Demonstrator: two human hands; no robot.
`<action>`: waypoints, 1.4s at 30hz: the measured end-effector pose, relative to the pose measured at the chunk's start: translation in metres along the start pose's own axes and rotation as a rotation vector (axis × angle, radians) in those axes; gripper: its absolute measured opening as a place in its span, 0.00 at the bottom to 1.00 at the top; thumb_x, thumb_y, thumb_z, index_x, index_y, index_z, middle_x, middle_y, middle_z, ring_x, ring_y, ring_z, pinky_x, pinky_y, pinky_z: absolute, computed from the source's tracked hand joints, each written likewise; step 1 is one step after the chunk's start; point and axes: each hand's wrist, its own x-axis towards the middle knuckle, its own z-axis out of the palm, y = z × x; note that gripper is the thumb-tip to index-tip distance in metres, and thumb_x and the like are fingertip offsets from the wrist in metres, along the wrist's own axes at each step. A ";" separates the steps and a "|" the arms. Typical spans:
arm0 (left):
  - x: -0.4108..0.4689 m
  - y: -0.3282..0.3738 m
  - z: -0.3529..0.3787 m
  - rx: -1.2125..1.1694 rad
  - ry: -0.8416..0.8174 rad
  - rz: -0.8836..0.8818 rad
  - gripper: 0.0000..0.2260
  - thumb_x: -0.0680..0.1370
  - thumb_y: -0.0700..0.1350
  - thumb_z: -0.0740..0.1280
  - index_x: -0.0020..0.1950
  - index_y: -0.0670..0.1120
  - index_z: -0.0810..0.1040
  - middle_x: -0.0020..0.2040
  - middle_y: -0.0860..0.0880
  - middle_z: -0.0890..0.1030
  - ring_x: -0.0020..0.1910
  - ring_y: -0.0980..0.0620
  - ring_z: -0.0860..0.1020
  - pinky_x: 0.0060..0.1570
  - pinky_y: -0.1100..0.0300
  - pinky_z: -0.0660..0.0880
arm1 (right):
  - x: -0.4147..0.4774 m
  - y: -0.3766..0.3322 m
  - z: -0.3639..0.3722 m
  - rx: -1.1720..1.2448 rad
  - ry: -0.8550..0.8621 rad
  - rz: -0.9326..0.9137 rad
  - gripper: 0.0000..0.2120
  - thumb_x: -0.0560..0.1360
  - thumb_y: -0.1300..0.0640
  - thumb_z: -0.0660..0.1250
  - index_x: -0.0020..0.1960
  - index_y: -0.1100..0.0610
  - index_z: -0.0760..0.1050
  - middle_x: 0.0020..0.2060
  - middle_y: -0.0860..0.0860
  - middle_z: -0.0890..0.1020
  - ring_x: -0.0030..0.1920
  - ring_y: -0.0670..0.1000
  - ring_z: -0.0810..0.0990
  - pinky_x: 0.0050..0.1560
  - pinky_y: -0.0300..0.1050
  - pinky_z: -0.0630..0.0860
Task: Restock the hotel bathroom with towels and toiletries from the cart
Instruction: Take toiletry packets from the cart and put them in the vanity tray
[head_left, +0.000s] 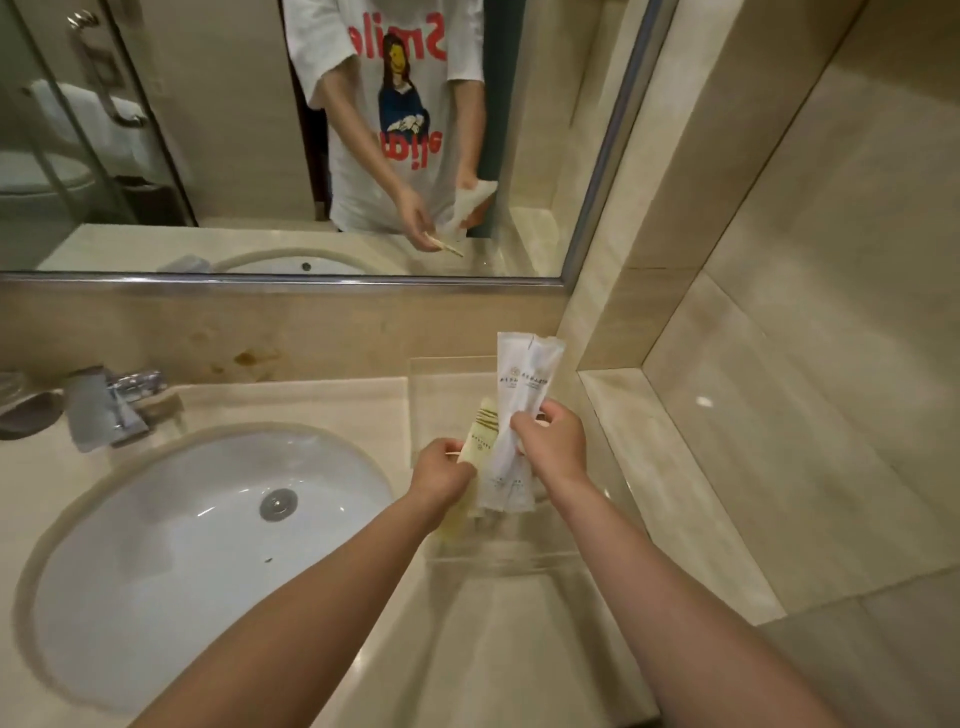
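My right hand (551, 441) grips two long white toiletry packets (522, 384) upright, over a clear acrylic tray (447, 384) on the beige counter right of the sink. My left hand (440, 470) pinches a cream-coloured packet (482, 441) with brown stripes, right beside the white ones. Both hands hover just above the tray. The lower ends of the packets are partly hidden behind my hands.
A white oval sink (197, 525) fills the counter's left, with a chrome faucet (122, 402) behind it. A wall mirror (311, 135) hangs above the backsplash. A tiled wall and ledge (675, 483) close off the right side. Bare counter (493, 649) lies nearer to me.
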 end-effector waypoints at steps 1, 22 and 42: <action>0.008 -0.002 0.004 0.019 -0.018 0.008 0.16 0.73 0.33 0.63 0.58 0.43 0.77 0.50 0.45 0.81 0.42 0.48 0.80 0.38 0.56 0.78 | 0.007 0.000 0.000 -0.021 0.017 -0.013 0.05 0.71 0.59 0.66 0.43 0.52 0.80 0.39 0.46 0.84 0.41 0.49 0.82 0.40 0.46 0.79; 0.056 -0.039 0.052 0.833 -0.571 0.074 0.12 0.71 0.28 0.61 0.32 0.42 0.75 0.32 0.51 0.72 0.34 0.55 0.68 0.35 0.66 0.66 | 0.057 0.050 -0.007 -0.297 -0.151 0.097 0.14 0.64 0.50 0.65 0.48 0.49 0.82 0.43 0.43 0.85 0.43 0.49 0.83 0.46 0.57 0.82; 0.022 -0.038 -0.014 -0.092 0.266 0.022 0.11 0.79 0.37 0.55 0.54 0.48 0.73 0.53 0.45 0.80 0.50 0.45 0.80 0.55 0.45 0.78 | 0.025 0.057 0.012 -0.939 -0.478 -0.081 0.09 0.71 0.55 0.65 0.49 0.51 0.81 0.40 0.47 0.81 0.41 0.51 0.79 0.31 0.40 0.66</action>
